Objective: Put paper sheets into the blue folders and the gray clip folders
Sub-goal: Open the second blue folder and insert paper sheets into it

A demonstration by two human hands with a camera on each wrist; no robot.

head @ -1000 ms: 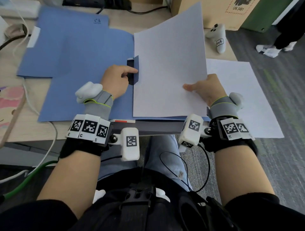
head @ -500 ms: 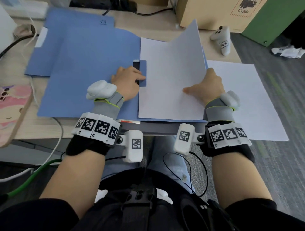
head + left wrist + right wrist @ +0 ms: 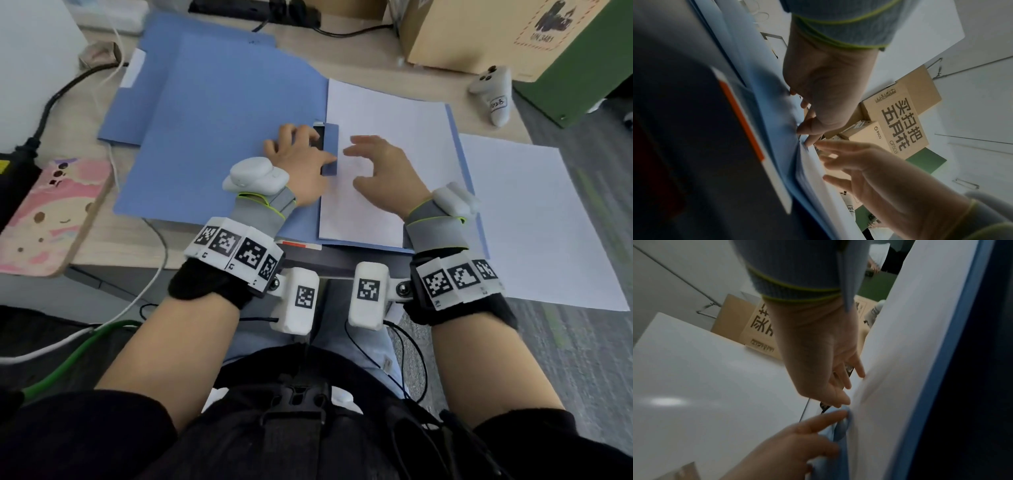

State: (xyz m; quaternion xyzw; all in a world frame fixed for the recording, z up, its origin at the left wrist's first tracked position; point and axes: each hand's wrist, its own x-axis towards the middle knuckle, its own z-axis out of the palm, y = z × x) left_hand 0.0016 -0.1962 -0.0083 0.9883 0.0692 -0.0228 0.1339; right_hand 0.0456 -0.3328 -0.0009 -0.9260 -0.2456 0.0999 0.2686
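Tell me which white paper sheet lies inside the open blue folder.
The paper sheet under the right hand; the other sheet lies loose, overhanging the desk's right edge.

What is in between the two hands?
In the head view, the blue clip tab and a strip of the white sheet lie between the left hand and right hand.

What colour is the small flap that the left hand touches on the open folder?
Blue, like the folder; the flap under the left hand shows best in the head view.
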